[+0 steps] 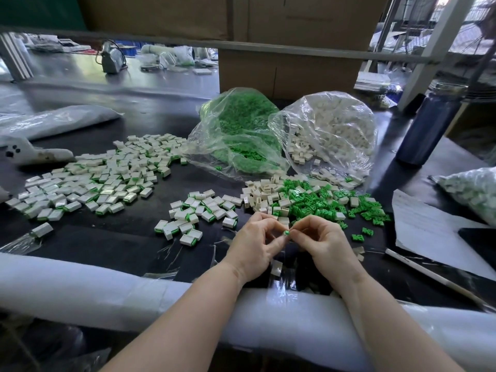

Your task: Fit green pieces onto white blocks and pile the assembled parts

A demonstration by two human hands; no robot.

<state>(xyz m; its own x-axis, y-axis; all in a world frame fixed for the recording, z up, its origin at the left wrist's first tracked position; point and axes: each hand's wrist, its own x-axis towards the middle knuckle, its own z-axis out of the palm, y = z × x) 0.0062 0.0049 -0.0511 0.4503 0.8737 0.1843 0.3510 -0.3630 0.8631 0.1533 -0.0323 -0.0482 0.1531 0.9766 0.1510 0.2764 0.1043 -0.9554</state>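
Pinching a small green piece (287, 232) between them, both hands meet just above the counter (128, 237), near its front edge. Head view only: left hand (255, 245) with fingers curled, fingertip under the piece; right hand (319, 237) curled too, thumb and forefinger closing on it from the right. Any white block in the grip is hidden by fingers; cannot tell. Piece too small to read its long axis; its green face points up toward the camera. Held close in, likely for pressing force and a clear look. Loose stock (308, 200), green and white mixed, lies just beyond the hands, within easy reach. Assembled parts (88, 181) are spread to the left, well apart from the stock, probably to keep finished from unfinished. Supply bags, green (236, 130) and white (335, 130), stand behind.
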